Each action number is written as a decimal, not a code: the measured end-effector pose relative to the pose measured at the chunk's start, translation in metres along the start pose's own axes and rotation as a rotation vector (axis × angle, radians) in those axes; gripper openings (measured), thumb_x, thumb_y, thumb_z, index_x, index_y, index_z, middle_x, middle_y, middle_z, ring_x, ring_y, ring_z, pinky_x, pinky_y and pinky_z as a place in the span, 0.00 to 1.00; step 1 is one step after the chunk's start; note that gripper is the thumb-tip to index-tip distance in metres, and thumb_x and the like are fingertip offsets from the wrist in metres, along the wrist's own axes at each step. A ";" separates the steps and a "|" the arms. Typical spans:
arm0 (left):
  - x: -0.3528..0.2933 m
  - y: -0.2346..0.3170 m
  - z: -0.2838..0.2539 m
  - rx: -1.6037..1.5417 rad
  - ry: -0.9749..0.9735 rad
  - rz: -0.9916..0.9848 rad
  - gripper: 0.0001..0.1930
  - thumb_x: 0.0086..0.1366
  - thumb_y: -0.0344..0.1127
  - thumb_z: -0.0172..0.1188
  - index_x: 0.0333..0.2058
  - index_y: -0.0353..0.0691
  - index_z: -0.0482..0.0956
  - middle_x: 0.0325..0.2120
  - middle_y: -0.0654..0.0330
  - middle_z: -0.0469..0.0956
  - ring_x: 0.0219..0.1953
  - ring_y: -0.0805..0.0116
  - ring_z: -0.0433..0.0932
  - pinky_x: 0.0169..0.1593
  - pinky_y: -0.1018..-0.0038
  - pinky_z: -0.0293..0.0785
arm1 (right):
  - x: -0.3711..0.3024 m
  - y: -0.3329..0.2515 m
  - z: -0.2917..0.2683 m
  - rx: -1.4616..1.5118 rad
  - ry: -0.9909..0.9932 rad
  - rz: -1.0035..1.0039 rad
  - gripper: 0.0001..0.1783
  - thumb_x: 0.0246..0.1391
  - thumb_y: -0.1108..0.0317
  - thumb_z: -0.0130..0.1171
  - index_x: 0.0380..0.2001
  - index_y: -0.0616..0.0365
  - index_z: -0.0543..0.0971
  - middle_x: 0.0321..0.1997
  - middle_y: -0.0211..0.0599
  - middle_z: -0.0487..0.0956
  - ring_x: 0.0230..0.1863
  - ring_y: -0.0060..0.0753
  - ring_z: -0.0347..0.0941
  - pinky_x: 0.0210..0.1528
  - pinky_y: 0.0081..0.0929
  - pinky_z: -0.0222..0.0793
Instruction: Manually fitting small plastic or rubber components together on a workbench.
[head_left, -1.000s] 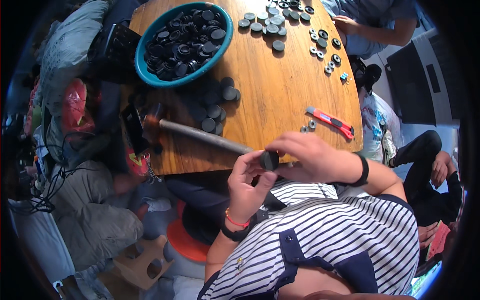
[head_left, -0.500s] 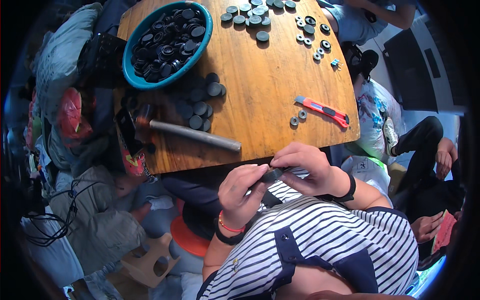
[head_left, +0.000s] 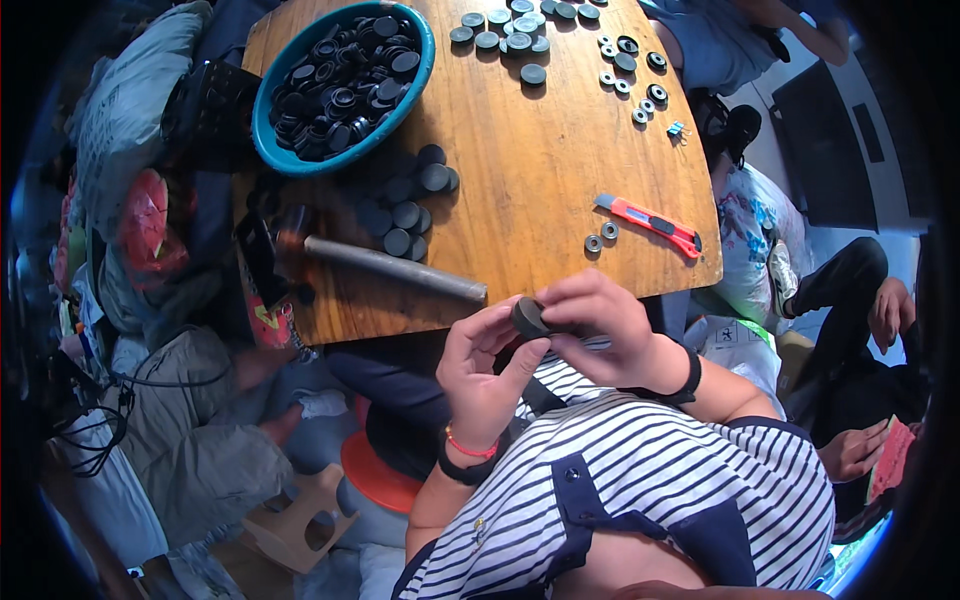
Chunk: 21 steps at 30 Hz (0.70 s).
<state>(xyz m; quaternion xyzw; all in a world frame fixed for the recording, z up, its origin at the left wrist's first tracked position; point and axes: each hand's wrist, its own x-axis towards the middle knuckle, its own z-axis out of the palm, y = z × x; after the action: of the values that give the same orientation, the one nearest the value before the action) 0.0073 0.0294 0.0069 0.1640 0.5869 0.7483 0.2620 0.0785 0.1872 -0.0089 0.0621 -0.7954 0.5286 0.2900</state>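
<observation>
A black round cap (head_left: 527, 320) is tilted up on its edge, held in front of my chest near the table's front edge. My left hand (head_left: 478, 365) has its thumb and fingers around the cap's left side and lower rim. From the right, my right hand (head_left: 612, 330) pinches the same cap, and its fingers partly cover it. Two small metal ring bearings (head_left: 609, 230) lie just beyond my right hand, beside a red utility knife (head_left: 650, 225). A hammer (head_left: 400, 270) with a grey tubular handle rests to the left of my hands.
On the wooden table (head_left: 520, 180) stands a teal basin (head_left: 424, 80) full of black caps. Loose dark caps (head_left: 406, 214) lie below it, with more caps (head_left: 518, 41) at the far side. Bearings, black rings and a blue binder clip (head_left: 676, 130) lie far right. Other people sit around.
Both hands have raised the cap slightly and tipped it so that its round face shows. My left fingers have opened out somewhat around it. The view has shifted a little.
</observation>
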 end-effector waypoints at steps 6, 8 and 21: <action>0.000 0.003 -0.017 0.430 0.025 0.253 0.22 0.50 0.22 0.71 0.44 0.34 0.73 0.45 0.48 0.78 0.47 0.64 0.78 0.53 0.72 0.72 | -0.007 0.004 -0.016 0.805 -0.047 0.637 0.28 0.66 0.56 0.44 0.61 0.65 0.63 0.40 0.40 0.80 0.51 0.27 0.73 0.56 0.27 0.63; 0.000 0.006 -0.018 0.466 0.014 0.276 0.22 0.49 0.20 0.70 0.44 0.33 0.73 0.46 0.47 0.77 0.49 0.63 0.77 0.55 0.71 0.70 | -0.011 0.007 -0.023 0.793 -0.029 0.722 0.27 0.66 0.55 0.43 0.60 0.65 0.66 0.34 0.36 0.80 0.46 0.25 0.74 0.53 0.25 0.65; 0.004 0.007 -0.020 -0.027 -0.128 -0.064 0.22 0.59 0.26 0.64 0.51 0.29 0.70 0.48 0.52 0.74 0.49 0.66 0.75 0.53 0.73 0.72 | 0.026 -0.005 0.000 -0.075 -0.098 -0.047 0.26 0.37 0.76 0.68 0.45 0.62 0.76 0.44 0.43 0.76 0.48 0.48 0.72 0.50 0.36 0.69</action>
<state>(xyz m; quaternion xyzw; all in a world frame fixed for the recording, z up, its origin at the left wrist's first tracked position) -0.0089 0.0146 0.0079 0.1893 0.5637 0.7354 0.3249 0.0591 0.1907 0.0091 0.0957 -0.8262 0.4877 0.2653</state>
